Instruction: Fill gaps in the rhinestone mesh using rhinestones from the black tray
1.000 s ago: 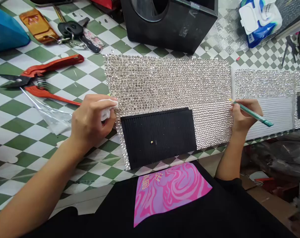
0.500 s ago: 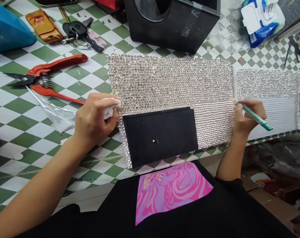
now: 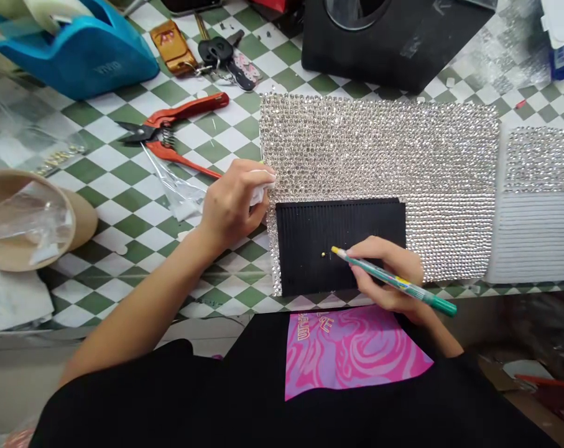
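My right hand holds a green pen-like stick with a yellow tip, over a black ridged plate. A tiny gold bead lies on the plate just left of that tip. The plate rests on a sheet covered in rows of silver rhinestones. My left hand, fingers closed, pinches a crumpled white tissue at the sheet's left edge.
Red-handled pliers lie left of the sheet, near keys and a blue tape dispenser. A black box stands behind. At far left is a round tan container; another part-covered rhinestone sheet lies right.
My right hand has moved left with the pen-like stick, from the sheet's right edge to over the black plate. My left hand stays at the sheet's left edge. The view has shifted left.
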### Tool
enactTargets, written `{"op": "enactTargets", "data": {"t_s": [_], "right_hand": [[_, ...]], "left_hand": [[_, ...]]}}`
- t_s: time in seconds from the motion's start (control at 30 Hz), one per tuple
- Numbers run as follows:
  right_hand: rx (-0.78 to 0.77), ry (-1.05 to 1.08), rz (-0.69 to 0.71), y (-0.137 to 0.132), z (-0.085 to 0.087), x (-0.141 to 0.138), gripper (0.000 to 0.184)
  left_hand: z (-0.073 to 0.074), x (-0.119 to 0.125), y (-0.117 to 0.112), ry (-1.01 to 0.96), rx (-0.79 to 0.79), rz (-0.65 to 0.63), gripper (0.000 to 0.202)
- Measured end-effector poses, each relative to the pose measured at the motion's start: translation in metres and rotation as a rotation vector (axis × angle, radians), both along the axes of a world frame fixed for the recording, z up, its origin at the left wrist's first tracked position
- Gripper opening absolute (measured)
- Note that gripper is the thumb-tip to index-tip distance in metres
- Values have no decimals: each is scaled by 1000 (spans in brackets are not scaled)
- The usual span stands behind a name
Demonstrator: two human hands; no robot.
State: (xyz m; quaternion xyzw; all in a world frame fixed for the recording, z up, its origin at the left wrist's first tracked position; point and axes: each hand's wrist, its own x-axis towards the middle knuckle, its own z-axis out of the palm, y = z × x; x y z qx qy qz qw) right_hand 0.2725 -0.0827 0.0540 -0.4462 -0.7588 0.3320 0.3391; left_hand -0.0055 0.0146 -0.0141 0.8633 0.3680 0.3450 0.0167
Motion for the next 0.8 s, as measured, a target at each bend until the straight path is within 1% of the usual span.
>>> {"op": "enactTargets", "data": {"t_s": [0.1,0.3,0.63,0.8], "right_hand": [[10,10,20,3,-2,-9,15],[27,-13,87,5,-4,-11,17],[51,-56,39,6,-2,-11,15],[92,-38,118,8,-3,-12,17]], "left_hand": [[0,-1,0,2,-2,-3,34],[-2,-2,0,10,-17,-8,38],[-2,-2,-1,2,-26,-13,40],[-2,-2,0,-10,-32,-21,44]]}}
